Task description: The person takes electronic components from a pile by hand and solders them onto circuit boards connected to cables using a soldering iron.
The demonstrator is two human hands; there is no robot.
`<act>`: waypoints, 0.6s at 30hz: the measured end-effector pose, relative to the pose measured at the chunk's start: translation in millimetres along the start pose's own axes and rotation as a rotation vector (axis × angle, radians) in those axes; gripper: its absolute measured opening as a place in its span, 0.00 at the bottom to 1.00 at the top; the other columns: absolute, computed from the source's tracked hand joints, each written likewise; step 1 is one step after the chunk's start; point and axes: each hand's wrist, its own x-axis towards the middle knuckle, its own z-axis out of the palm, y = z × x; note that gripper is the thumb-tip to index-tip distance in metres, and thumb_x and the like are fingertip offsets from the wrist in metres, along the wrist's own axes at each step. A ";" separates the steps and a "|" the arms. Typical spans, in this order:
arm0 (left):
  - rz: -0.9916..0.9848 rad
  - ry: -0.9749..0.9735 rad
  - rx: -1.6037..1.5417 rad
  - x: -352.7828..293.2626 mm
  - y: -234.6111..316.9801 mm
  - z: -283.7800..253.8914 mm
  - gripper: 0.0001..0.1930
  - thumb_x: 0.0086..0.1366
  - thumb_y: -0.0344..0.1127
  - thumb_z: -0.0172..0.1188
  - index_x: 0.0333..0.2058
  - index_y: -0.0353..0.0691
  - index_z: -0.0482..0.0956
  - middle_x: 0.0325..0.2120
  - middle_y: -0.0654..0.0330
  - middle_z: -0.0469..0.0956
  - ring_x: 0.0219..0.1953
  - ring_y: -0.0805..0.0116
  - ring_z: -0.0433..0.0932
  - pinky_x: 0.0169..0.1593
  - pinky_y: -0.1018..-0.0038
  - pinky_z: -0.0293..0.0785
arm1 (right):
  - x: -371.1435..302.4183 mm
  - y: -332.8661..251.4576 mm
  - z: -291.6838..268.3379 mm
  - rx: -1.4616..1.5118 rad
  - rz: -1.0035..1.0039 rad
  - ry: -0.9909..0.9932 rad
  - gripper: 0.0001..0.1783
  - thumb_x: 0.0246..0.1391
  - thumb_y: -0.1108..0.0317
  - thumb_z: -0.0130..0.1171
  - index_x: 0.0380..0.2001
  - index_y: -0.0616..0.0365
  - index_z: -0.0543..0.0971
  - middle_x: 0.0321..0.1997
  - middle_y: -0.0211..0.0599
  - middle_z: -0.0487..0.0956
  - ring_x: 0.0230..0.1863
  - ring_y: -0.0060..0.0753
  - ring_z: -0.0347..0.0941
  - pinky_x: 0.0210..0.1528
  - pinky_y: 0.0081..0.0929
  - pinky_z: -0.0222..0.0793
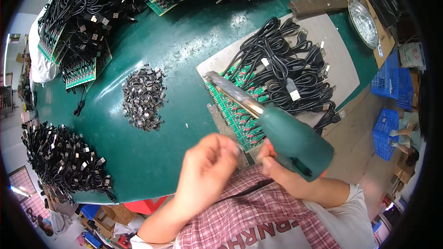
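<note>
My right hand [281, 168] is closed round the handle of a green gun-shaped tool [295, 138]. Its long metal barrel [237, 94] points up and left, over a row of joined green circuit boards [230, 110]. Black USB cables [286, 74] run from the boards in coiled bundles, spread to the right on a grey sheet [344, 71]. Below the boards' near left corner, my left hand [207, 163] is raised with thumb and fingers pinched together. Whatever sits in that pinch is too small and blurred to name. The tool hides some of the boards and cables.
Small black parts with metal pins [144, 97] lie heaped on the green table [180, 64]. Cable piles [64, 161] and boards with cables [83, 71] stand at left. A brown bar [318, 5] and silver dish [363, 23] lie far right; blue crates [385, 129] are beyond.
</note>
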 end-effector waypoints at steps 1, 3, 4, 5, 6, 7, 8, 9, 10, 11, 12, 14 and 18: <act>-0.004 0.049 0.017 8.3 1.5 -3.4 0.04 0.64 0.27 0.54 0.34 0.32 0.74 0.21 0.69 0.72 0.23 0.84 0.69 0.27 0.84 0.65 | -2.0 0.7 -5.9 0.103 0.021 -0.001 0.08 0.50 0.76 0.60 0.36 0.61 0.77 0.33 0.37 0.78 0.32 0.35 0.75 0.34 0.28 0.71; -0.017 0.065 0.085 24.8 -1.1 -11.3 0.06 0.63 0.29 0.53 0.32 0.30 0.75 0.18 0.68 0.73 0.21 0.83 0.69 0.25 0.83 0.65 | -9.2 3.8 -24.0 -0.039 0.018 -0.061 0.09 0.51 0.74 0.59 0.38 0.61 0.78 0.36 0.38 0.80 0.35 0.33 0.77 0.37 0.30 0.73; -0.015 0.042 0.123 30.5 -1.3 -13.1 0.07 0.61 0.29 0.54 0.31 0.30 0.75 0.17 0.67 0.73 0.20 0.82 0.69 0.24 0.82 0.65 | -12.4 2.3 -31.3 -0.353 -0.085 -0.103 0.11 0.51 0.72 0.60 0.39 0.59 0.79 0.38 0.38 0.80 0.36 0.33 0.77 0.38 0.31 0.73; -0.012 0.030 0.159 31.3 0.6 -16.2 0.07 0.60 0.30 0.54 0.30 0.30 0.76 0.16 0.66 0.73 0.19 0.82 0.70 0.23 0.81 0.65 | -15.4 0.0 -35.6 -0.667 -0.200 -0.153 0.12 0.50 0.70 0.61 0.40 0.58 0.80 0.39 0.37 0.81 0.38 0.33 0.78 0.38 0.32 0.73; 0.012 0.037 0.157 36.1 -0.4 -16.2 0.08 0.58 0.30 0.55 0.28 0.30 0.77 0.15 0.63 0.74 0.17 0.80 0.70 0.21 0.79 0.64 | -22.4 7.8 -38.0 -0.708 -0.228 -0.133 0.14 0.48 0.66 0.62 0.41 0.53 0.81 0.41 0.36 0.81 0.40 0.35 0.78 0.38 0.32 0.73; 0.009 0.035 0.153 39.1 0.8 -17.4 0.08 0.58 0.30 0.55 0.28 0.30 0.77 0.15 0.63 0.74 0.17 0.80 0.70 0.21 0.79 0.64 | -32.1 18.7 -40.4 -0.710 -0.224 -0.134 0.14 0.48 0.66 0.62 0.41 0.53 0.81 0.41 0.36 0.81 0.40 0.35 0.78 0.38 0.32 0.73; -0.013 0.007 0.205 41.9 3.2 -18.3 0.08 0.58 0.30 0.55 0.27 0.30 0.77 0.15 0.63 0.74 0.17 0.80 0.70 0.21 0.79 0.65 | -43.5 30.3 -43.5 -0.231 0.042 -0.066 0.15 0.46 0.66 0.64 0.40 0.50 0.82 0.40 0.33 0.81 0.40 0.35 0.78 0.37 0.30 0.73; -0.035 -0.017 0.255 42.8 4.7 -19.3 0.08 0.58 0.30 0.55 0.27 0.30 0.77 0.15 0.63 0.74 0.17 0.80 0.70 0.22 0.79 0.65 | -49.8 36.0 -46.9 0.251 0.300 0.001 0.15 0.43 0.66 0.65 0.39 0.48 0.82 0.39 0.31 0.81 0.39 0.35 0.77 0.37 0.28 0.72; -0.036 -0.019 0.252 43.0 5.4 -19.1 0.08 0.58 0.30 0.55 0.27 0.30 0.77 0.15 0.63 0.74 0.17 0.80 0.70 0.22 0.79 0.65 | -52.4 35.9 -50.7 0.249 0.303 0.003 0.15 0.43 0.66 0.65 0.39 0.48 0.82 0.39 0.31 0.81 0.39 0.35 0.77 0.37 0.28 0.72; -0.043 -0.008 0.259 43.0 6.1 -18.4 0.08 0.58 0.30 0.56 0.27 0.30 0.77 0.14 0.64 0.74 0.17 0.80 0.70 0.22 0.79 0.65 | -53.6 35.2 -54.8 -0.174 0.117 -0.065 0.16 0.41 0.65 0.65 0.38 0.47 0.83 0.38 0.30 0.81 0.37 0.33 0.77 0.36 0.28 0.73; -0.049 0.001 0.266 42.9 7.1 -17.7 0.08 0.58 0.31 0.56 0.27 0.30 0.77 0.14 0.64 0.73 0.17 0.79 0.70 0.22 0.79 0.65 | -54.4 35.1 -57.5 -0.593 -0.076 -0.130 0.16 0.39 0.65 0.65 0.37 0.47 0.83 0.37 0.30 0.81 0.35 0.32 0.76 0.35 0.28 0.73; -0.061 0.003 0.270 41.5 12.2 -15.0 0.08 0.60 0.30 0.56 0.26 0.30 0.76 0.14 0.66 0.72 0.17 0.81 0.68 0.22 0.80 0.63 | -58.5 40.2 -58.2 -0.638 -0.077 -0.113 0.17 0.37 0.65 0.65 0.36 0.47 0.83 0.36 0.29 0.81 0.33 0.31 0.76 0.34 0.27 0.73; -0.075 -0.014 0.319 41.8 17.0 -14.6 0.08 0.61 0.29 0.56 0.26 0.30 0.75 0.14 0.67 0.71 0.17 0.82 0.65 0.22 0.81 0.60 | -62.4 50.5 -61.9 -0.626 -0.162 -0.075 0.18 0.35 0.64 0.66 0.36 0.48 0.83 0.33 0.30 0.79 0.30 0.32 0.76 0.30 0.28 0.74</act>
